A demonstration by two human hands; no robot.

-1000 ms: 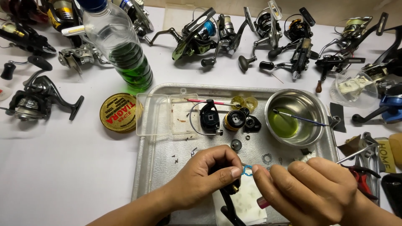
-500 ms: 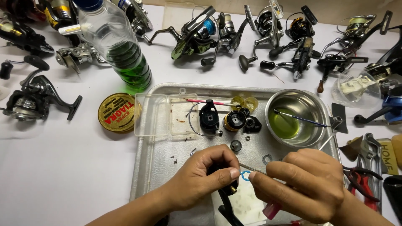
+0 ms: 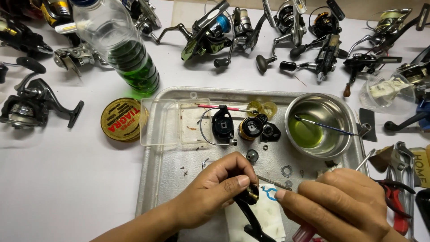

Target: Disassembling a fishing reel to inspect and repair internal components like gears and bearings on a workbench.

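My left hand (image 3: 215,188) pinches the black reel part (image 3: 248,208), whose long axis runs down toward me. My right hand (image 3: 345,204), closed on a thin metal pick (image 3: 273,183), brings it in beside the small blue clip (image 3: 270,193), over the metal tray (image 3: 165,175).

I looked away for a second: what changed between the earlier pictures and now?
The right hand drew slightly back from the left hand, leaving the small blue ring on the white cloth. The left hand still grips the black reel part. The tray and steel bowl stayed put.
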